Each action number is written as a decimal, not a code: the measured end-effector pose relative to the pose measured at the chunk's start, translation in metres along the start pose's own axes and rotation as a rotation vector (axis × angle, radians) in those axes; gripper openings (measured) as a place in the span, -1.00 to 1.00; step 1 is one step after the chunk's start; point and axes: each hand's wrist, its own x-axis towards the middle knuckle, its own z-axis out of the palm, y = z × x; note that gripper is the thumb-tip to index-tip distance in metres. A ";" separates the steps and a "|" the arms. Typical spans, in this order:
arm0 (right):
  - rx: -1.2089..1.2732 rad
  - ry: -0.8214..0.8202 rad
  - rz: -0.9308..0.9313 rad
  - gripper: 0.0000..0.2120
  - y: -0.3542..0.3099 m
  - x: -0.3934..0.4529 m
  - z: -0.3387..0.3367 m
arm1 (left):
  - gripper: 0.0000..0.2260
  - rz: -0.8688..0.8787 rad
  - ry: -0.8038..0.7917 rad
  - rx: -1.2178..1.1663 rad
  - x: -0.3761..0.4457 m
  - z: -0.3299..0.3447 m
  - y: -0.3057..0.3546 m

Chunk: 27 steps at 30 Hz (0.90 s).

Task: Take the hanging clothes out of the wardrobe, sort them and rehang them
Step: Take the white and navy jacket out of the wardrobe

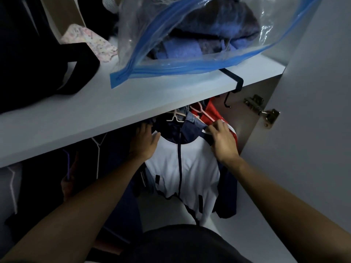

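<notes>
A white and navy zip jacket [190,168] hangs on a white hanger [175,115] under the wardrobe shelf. My left hand [145,142] lies on its left shoulder with fingers reaching up behind the collar. My right hand [222,139] rests on the right shoulder, fingertips pinching the navy shoulder seam. A red garment [212,112] on a pink hanger hangs just behind, to the right. Dark clothes [47,183] and an empty white hanger [98,147] hang to the left in shadow.
The white shelf [133,103] juts out above the hanging rail. On it lie a clear blue-edged storage bag of blue fabric [190,35], a black bag [38,59] and a floral cloth [91,42]. A black hook [233,90] clips the shelf edge. The door hinge [264,111] is at right.
</notes>
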 end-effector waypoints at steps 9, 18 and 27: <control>0.032 0.000 -0.018 -0.59 0.002 0.003 -0.003 | -0.67 -0.094 -0.030 0.103 -0.019 -0.023 -0.018; 0.117 0.074 0.017 -0.91 -0.012 0.012 -0.023 | -0.66 -0.085 0.088 0.133 -0.027 -0.042 -0.013; 0.074 0.131 0.044 -0.86 -0.020 0.011 -0.060 | -0.63 -0.070 0.246 0.103 -0.029 -0.068 0.008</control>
